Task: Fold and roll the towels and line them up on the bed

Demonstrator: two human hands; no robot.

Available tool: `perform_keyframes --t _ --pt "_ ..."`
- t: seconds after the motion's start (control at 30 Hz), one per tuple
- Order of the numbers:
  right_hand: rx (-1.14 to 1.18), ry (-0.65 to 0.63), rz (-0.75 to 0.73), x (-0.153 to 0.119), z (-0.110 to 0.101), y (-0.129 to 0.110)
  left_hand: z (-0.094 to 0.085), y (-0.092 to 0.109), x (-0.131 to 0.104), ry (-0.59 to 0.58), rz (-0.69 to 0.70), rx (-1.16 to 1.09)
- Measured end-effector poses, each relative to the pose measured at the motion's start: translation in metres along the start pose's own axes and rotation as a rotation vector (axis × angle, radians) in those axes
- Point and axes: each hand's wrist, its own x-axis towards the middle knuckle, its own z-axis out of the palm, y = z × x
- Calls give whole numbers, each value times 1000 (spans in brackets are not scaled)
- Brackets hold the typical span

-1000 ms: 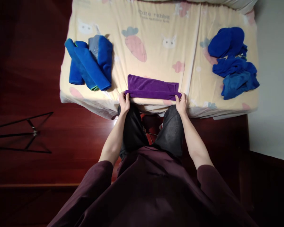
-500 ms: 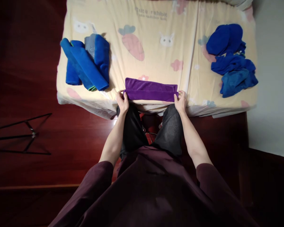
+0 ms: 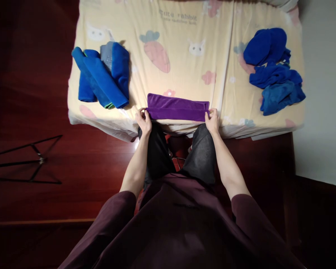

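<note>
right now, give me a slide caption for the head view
Left hand and right hand grip opposite ends of a folded purple cloth on a patterned sheet.

We saw it all from one camera on the person's head. It faced forward and tipped down a lot, so we looked nearly straight down. The shirt (image 3: 187, 224) was closest to us and filled the bottom. Farther off, we saw the left hand (image 3: 144, 121) and the right hand (image 3: 213, 120), a bit above the middle. Our view had the bed (image 3: 184, 71) up top, floor (image 3: 84, 160) at left and a wall (image 3: 322, 112) at right.
</note>
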Motion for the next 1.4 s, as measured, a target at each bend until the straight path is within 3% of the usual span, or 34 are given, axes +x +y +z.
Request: perform_keyframes --t 0.1,0.53,0.93,1.27,1.4 --pt "11 -1 27 0 0 -3 1 2 0 116 -20 62" --pt "14 -19 47 -1 -10 -18 -3 12 -1 27 -44 155" --pt "-38 18 41 1 -2 -9 -4 4 0 27 60 171" --pt "-94 74 -162 -1 -5 -11 -6 2 1 35 174 190" --pt "-119 24 -247 -5 -10 -17 -6 6 -5 -114 276 199"
